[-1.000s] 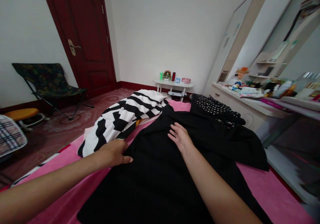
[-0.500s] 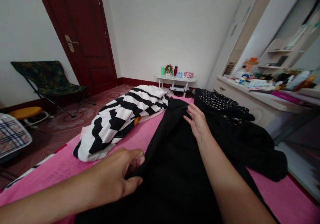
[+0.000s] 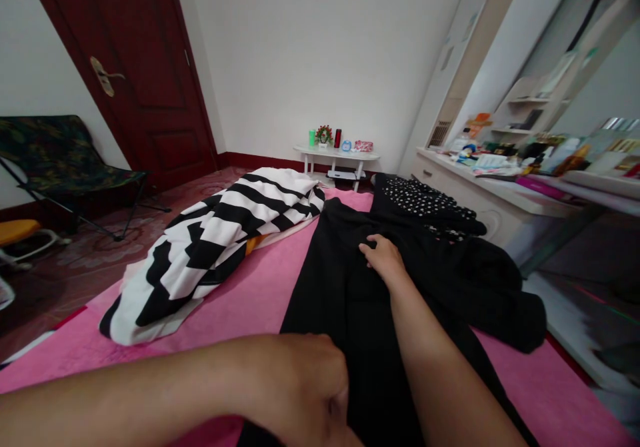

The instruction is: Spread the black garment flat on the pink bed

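Black garment (image 3: 345, 300) under both hands, L (image 3: 305, 387) & R (image 3: 384, 258).

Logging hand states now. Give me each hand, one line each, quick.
Left hand: closed into a fist on the near part of the black garment.
Right hand: fingers curled on the black garment farther up; a firm grip cannot be told.

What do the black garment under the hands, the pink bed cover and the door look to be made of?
Black garment: soft matte cloth, probably a knit; it drapes and creases under the right hand and bunches by the left hand. Bed cover: pink, fuzzy-looking, perhaps fleece. Door: dark red panelled wood or wood-look, slight sheen, brass-coloured handle.
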Demonstrator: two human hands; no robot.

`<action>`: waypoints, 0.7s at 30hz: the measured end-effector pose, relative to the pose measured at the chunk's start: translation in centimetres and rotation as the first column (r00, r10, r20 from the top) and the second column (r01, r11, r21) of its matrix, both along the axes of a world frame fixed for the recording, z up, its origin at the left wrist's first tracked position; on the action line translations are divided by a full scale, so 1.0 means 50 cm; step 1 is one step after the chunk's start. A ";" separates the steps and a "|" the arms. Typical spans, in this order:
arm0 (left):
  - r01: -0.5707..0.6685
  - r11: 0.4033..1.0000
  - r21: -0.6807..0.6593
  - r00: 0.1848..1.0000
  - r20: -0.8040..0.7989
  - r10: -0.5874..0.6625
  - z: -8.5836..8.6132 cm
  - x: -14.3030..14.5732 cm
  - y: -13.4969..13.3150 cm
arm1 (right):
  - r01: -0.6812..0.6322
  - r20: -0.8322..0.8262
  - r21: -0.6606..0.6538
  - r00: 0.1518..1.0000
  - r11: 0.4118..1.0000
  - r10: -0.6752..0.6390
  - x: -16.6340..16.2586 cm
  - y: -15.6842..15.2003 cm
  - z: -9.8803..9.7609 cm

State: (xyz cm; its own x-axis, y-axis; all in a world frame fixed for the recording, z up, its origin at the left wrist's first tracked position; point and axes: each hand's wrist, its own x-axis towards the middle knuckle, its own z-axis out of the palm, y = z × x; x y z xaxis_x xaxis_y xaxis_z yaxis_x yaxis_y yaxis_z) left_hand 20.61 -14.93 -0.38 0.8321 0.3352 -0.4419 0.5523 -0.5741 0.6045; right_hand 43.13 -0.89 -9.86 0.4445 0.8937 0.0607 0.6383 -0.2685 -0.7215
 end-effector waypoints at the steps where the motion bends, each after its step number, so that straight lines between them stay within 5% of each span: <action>1: -0.007 0.996 0.089 1.000 0.002 0.007 0.013 0.016 0.021 | -0.020 0.002 0.003 1.000 1.000 0.020 -0.002 -0.003 0.006; 3: -0.162 0.910 0.382 0.987 0.062 0.150 0.018 0.050 0.071 | -0.067 -0.046 0.125 0.996 0.990 0.073 -0.014 -0.010 0.028; 5: -0.406 0.693 0.595 0.913 0.232 0.336 -0.006 0.081 0.126 | -0.070 -0.103 0.334 0.989 0.940 0.110 -0.028 -0.017 0.056; 6: -0.507 0.600 0.619 0.860 0.313 0.404 -0.027 0.094 0.151 | -0.036 -0.113 0.432 0.989 0.901 0.094 -0.033 -0.021 0.069; 8: -0.630 0.508 0.587 0.768 0.378 0.516 -0.076 0.111 0.190 | 0.066 -0.080 0.553 0.996 0.831 -0.025 -0.032 -0.028 0.087; 13: -0.619 0.529 0.581 0.765 0.294 0.572 -0.161 0.116 0.219 | 0.281 0.077 0.491 0.929 0.825 -0.362 0.039 -0.028 0.068; 17: -0.616 0.545 0.569 0.781 0.348 0.519 -0.174 0.102 0.220 | 0.406 -0.079 0.268 0.913 0.874 -0.400 0.118 -0.010 0.002; 21: -0.650 0.552 0.522 0.759 0.423 0.494 -0.182 0.092 0.223 | 0.426 -0.214 0.233 0.899 0.874 -0.381 0.147 0.005 -0.032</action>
